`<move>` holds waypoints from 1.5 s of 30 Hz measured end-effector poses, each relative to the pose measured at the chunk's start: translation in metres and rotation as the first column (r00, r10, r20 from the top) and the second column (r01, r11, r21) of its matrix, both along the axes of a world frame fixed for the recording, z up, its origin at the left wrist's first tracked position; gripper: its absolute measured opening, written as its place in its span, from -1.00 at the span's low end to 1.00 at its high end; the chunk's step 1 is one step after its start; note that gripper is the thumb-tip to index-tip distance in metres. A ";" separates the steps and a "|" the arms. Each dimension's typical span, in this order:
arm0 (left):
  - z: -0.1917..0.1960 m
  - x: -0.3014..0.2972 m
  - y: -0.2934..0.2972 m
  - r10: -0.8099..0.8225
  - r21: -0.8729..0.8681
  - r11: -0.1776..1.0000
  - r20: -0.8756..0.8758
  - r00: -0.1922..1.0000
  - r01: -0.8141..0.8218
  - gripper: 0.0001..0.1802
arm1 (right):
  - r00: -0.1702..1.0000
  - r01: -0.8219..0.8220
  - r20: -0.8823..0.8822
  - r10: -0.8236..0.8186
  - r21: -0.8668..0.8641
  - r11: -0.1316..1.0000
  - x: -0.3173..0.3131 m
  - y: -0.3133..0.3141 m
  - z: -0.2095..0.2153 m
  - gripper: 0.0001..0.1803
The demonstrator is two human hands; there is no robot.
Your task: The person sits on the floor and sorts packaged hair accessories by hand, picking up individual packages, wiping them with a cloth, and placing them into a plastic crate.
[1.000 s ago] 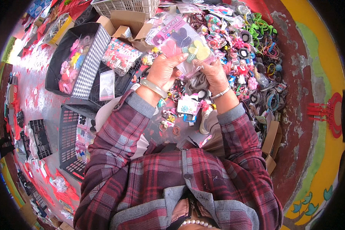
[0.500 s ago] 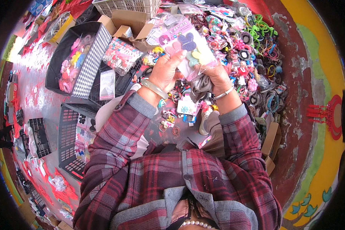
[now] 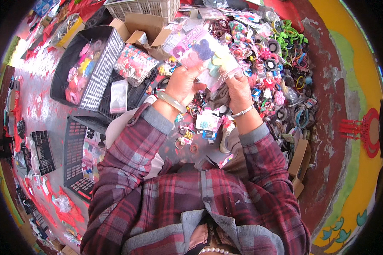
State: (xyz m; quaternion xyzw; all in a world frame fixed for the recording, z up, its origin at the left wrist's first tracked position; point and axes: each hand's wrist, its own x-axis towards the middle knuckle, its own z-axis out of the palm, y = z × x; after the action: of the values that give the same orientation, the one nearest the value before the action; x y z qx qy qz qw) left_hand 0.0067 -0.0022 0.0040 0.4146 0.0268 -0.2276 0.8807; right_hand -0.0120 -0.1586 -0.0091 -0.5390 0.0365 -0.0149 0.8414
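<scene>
Between both hands is a pink card pack in clear plastic (image 3: 203, 47), carrying flower- or bow-shaped pieces in purple, pink, pale green and yellow. My left hand (image 3: 182, 85) pinches its lower left edge, thumb on top. My right hand (image 3: 239, 90) grips the lower right corner, where the clear plastic bunches up; its fingertips are partly hidden. Below the pack, a small white card with a blue-green ornament (image 3: 207, 122) lies among loose hair ties. A large heap of hair accessories (image 3: 270, 63) spreads beyond and right of my hands.
Left of my arms stand a black bin with a houndstooth side (image 3: 98, 70), a bag of colourful pieces (image 3: 136, 61) and a black plastic basket (image 3: 74, 153). An open cardboard box (image 3: 147, 27) and a pale crate (image 3: 168, 8) are farther off. Another cardboard box (image 3: 300, 159) sits at right.
The pack has shifted slightly left and tilted. My right hand has moved a little down and left, still gripping its corner, and my left hand stays on the pack.
</scene>
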 end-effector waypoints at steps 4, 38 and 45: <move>-0.006 0.001 0.001 -0.017 -0.019 1.000 -0.023 1.000 0.017 -0.79 | 0.996 -0.082 -0.025 0.082 0.020 0.996 0.001 -0.003 0.008 -0.61; -0.003 -0.001 -0.001 -0.062 -0.008 0.998 -0.006 0.998 0.062 -0.79 | 0.938 -0.320 -0.147 0.313 -0.023 0.947 0.000 -0.022 0.016 -0.38; -0.005 0.005 0.002 0.003 -0.035 0.999 -0.016 1.000 -0.004 -0.73 | 0.952 -0.250 -0.171 0.253 0.036 0.967 0.002 -0.039 0.001 -0.78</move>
State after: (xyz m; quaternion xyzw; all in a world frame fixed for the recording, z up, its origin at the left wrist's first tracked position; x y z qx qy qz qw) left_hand 0.0115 -0.0004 -0.0008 0.3971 0.0304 -0.2299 0.8880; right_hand -0.0097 -0.1980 -0.0079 -0.5325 0.0411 0.1398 0.8338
